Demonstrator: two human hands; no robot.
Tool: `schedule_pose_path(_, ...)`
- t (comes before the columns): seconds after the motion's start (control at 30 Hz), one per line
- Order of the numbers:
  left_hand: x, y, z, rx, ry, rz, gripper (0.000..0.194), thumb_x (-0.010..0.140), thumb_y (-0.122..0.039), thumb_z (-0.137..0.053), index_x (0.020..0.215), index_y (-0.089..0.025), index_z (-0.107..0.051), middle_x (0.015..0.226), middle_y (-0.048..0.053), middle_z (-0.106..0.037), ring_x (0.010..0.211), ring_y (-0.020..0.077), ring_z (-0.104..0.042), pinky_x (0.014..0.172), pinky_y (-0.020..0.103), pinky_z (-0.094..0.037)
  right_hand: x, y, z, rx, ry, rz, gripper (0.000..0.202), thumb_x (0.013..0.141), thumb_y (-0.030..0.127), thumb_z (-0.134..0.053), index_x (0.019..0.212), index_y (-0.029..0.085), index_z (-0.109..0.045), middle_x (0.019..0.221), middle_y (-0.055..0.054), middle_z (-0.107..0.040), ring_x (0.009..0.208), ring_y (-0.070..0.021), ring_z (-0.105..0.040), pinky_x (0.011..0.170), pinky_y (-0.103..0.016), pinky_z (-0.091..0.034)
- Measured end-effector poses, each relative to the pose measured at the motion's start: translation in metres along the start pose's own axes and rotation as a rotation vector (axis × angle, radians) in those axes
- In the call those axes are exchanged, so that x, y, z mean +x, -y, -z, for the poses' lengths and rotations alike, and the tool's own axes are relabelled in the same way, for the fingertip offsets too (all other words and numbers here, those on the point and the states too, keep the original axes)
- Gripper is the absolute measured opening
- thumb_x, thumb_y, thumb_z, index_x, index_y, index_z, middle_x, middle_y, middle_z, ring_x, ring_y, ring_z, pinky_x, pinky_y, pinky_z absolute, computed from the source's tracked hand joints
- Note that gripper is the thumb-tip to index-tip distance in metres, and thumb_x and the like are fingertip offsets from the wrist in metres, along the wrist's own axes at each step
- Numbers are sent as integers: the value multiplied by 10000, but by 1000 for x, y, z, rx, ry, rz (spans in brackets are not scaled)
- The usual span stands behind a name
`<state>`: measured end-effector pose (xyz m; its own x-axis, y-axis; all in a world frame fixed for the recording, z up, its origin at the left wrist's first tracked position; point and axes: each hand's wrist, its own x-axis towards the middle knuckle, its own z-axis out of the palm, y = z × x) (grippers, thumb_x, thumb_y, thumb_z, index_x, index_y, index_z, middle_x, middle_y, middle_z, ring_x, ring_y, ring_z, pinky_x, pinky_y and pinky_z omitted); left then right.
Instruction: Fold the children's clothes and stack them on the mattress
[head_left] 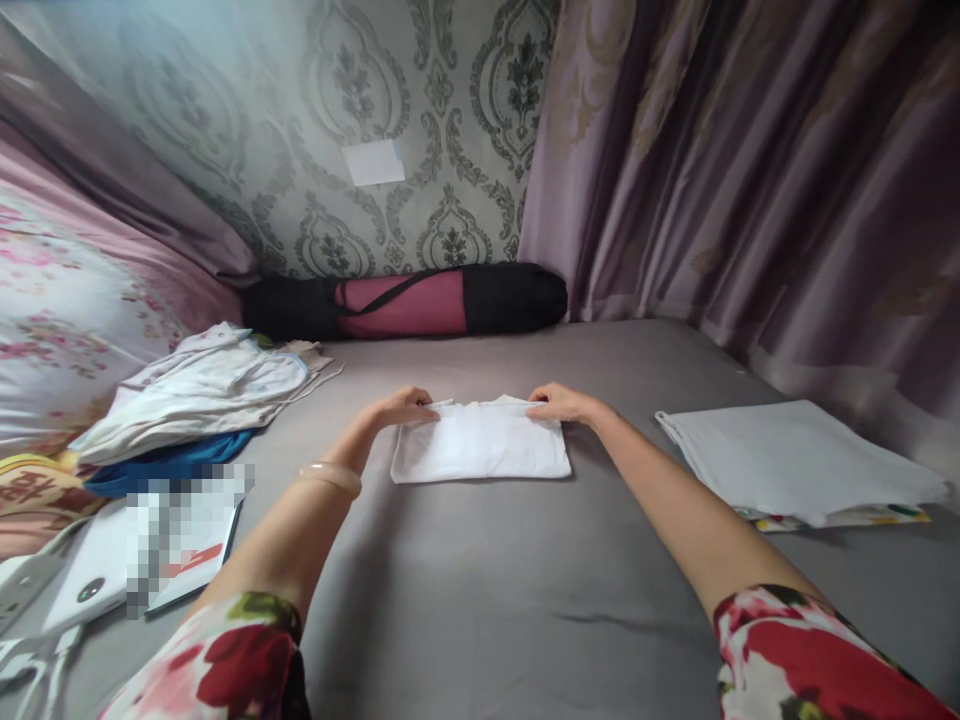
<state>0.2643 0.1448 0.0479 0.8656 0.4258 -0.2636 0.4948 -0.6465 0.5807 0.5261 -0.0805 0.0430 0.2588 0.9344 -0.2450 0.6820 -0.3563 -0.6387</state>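
Observation:
A white folded cloth garment [484, 448] lies flat on the grey bedsheet [480, 580] in front of me, its shape a wide rectangle. My left hand [405, 405] pinches its far left corner between thumb and fingers. At the far right corner, my right hand [562, 403] grips the same edge in a similar pinch. Between the two hands the far edge looks slightly bunched. Which kind of garment it is cannot be made out. A pale bangle [330, 478] circles my left wrist.
Folded white cloths [802, 455] lie at the right. Several loose clothes [202, 385] are piled at the left, near a white device [101, 560], a pixelated flat item [202, 550] and cables [49, 660]. A black and maroon long bag [405, 305] rests against the wall. Curtains [697, 170] hang right.

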Motion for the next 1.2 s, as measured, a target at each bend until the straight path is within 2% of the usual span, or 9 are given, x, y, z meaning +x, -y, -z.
schedule_pose_path(0.3,-52,-35,31,-375,-38,-150,460,682,-539,-706,926,-155,-644,859,34,-699,781,188,-631,687,277,-485,-45,29,28,240,-101,158,356,692,444,-672,880,142,-690,879,-45,-708,822,-185,-631,721,-265,-471)
schedule_pose_path(0.5,-84,-55,51,-222,-320,-279,447,775,-512,-624,1046,-157,-650,995,55,-710,851,197,-642,762,300,-501,-76,54,46,157,-261,326,281,762,353,-604,962,170,-677,984,-39,-698,918,-194,-624,844,-307,-463)
schedule_pose_path(0.57,-93,-51,40,-76,-439,-284,412,816,-484,-574,1059,-166,-670,986,63,-721,855,204,-644,798,323,-490,-87,51,36,72,-347,355,225,795,294,-562,956,183,-673,983,-42,-692,927,-195,-617,861,-315,-459)
schedule_pose_path(0.67,-109,-36,1,180,-503,-315,302,873,-372,-491,1022,-219,-706,1004,51,-737,953,212,-641,993,411,-380,-106,34,4,-68,-355,463,220,830,169,-476,940,197,-665,980,-55,-672,940,-187,-606,876,-316,-454)
schedule_pose_path(0.83,-144,-13,-71,280,-279,-333,344,840,-192,-406,1005,-273,-696,1145,24,-712,1098,202,-611,1064,451,-265,-142,9,-46,-290,-134,551,432,794,-4,-377,1001,230,-675,1103,-67,-654,1050,-179,-580,935,-325,-423)
schedule_pose_path(0.93,-155,-11,-79,259,-236,-309,385,785,-160,-403,1022,-271,-686,1210,28,-684,1157,217,-586,1065,454,-264,-148,10,-50,-358,-112,496,439,757,-13,-394,965,229,-696,1101,-67,-670,1033,-189,-594,941,-340,-412)
schedule_pose_path(1.03,-149,-18,-72,231,-315,-261,385,798,-172,-388,1045,-248,-673,1187,49,-692,1118,215,-610,1065,445,-278,-136,23,-50,-361,-208,446,428,734,7,-399,947,219,-703,1071,-60,-691,1050,-198,-601,964,-346,-403)
schedule_pose_path(1.13,-131,-34,-76,259,-425,-224,376,866,-205,-359,1103,-230,-651,1190,69,-689,1102,210,-620,1065,442,-294,-116,44,-66,-358,-334,409,437,815,80,-375,1120,179,-670,1216,-92,-655,1191,-212,-546,1054,-361,-359)
schedule_pose_path(1.2,-116,-46,-86,318,-447,-251,401,913,-240,-343,1226,-221,-593,1286,89,-635,1185,219,-574,1079,452,-291,-102,59,-84,-388,-347,362,472,894,161,-328,1294,131,-577,1397,-123,-536,1322,-225,-444,1127,-389,-284)
